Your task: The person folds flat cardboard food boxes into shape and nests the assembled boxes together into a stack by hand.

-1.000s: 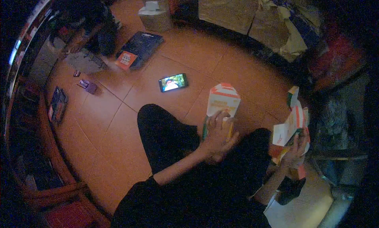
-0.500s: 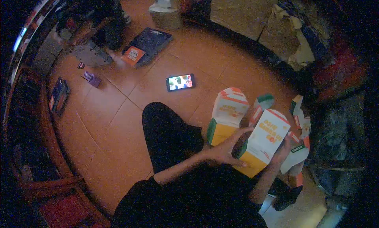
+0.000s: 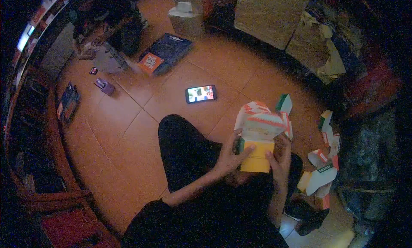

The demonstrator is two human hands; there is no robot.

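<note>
Both hands hold a yellow and white cardboard food carton (image 3: 256,160) with a zigzag red-and-white flap at its far end, tilted over my lap. My left hand (image 3: 231,157) grips its left side, the thumb lying on the yellow panel. On the opposite side my right hand (image 3: 280,157) is closed round the edge, its thumb also on the yellow. Another red-and-white zigzag flap (image 3: 254,107) shows just behind; whether it belongs to a second carton is hard to make out. A green-ended carton (image 3: 284,104) stands beyond my right hand.
Several opened cartons (image 3: 319,179) lie at my right. A lit phone (image 3: 201,94) rests on the tiled floor ahead. Farther off are a purple object (image 3: 104,87), a dark flat package (image 3: 168,52) with an orange card (image 3: 151,62), and another person (image 3: 111,29) crouching.
The held carton has moved left and turned, its yellow panel now facing me and its zigzag flap standing up. Both thumbs have come onto the yellow panel. The view has shifted slightly.
</note>
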